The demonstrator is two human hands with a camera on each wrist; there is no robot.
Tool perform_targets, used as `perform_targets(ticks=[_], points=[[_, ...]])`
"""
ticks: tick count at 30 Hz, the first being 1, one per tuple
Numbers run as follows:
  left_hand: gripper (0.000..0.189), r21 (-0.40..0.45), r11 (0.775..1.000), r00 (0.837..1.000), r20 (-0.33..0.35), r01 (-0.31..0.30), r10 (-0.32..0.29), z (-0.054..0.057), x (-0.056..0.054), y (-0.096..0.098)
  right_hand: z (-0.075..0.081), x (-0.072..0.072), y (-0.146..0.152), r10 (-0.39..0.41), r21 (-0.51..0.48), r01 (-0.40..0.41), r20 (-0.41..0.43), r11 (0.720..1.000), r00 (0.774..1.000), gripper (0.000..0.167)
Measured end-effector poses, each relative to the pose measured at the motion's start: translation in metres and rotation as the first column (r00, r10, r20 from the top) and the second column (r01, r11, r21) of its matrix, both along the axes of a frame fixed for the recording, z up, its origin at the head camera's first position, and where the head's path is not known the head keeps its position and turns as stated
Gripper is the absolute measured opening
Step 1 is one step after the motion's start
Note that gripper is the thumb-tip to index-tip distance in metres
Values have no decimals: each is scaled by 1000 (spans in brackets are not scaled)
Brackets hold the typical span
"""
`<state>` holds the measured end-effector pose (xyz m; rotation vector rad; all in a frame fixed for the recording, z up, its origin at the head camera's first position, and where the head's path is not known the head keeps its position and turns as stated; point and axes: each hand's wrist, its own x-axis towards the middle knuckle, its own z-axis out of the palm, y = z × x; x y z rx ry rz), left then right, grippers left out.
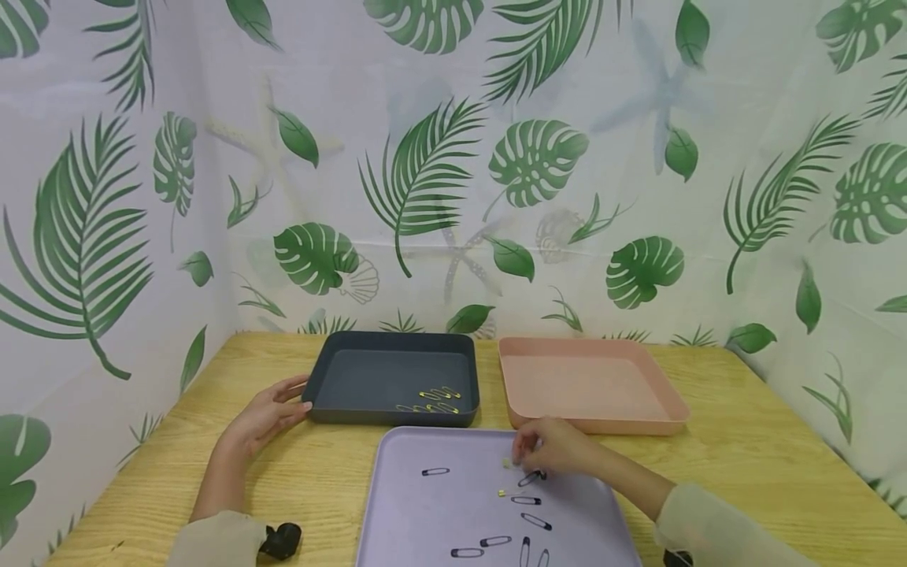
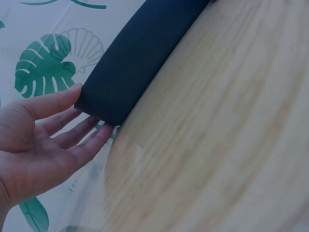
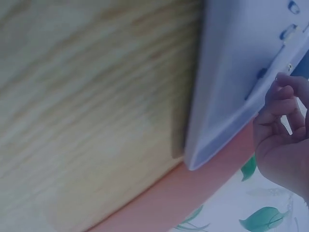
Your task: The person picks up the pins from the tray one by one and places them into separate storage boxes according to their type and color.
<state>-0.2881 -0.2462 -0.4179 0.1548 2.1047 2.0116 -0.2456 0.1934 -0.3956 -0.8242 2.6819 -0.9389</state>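
My left hand rests at the left front corner of the dark tray, its thumb and fairly straight fingers touching the tray's side in the left wrist view. Several yellow safety pins lie in that tray's right front part. Over the far right part of the lilac tray, my right hand pinches a small yellow safety pin between thumb and fingertips; most of it is blurred or hidden. Below the hand lie several black safety pins and another yellow pin.
A pink tray stands at the back right, beside the dark one and just behind my right hand. All the trays stand on a wooden table. Leaf-patterned cloth hangs behind the table and at both sides.
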Motion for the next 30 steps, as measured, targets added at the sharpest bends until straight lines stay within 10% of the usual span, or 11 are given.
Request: perform_targets(ticks=[30], points=[[63, 8, 1000, 1000, 1, -9, 9, 0, 1, 1, 33, -38, -41, -166, -47, 179, 210, 983, 964, 11]])
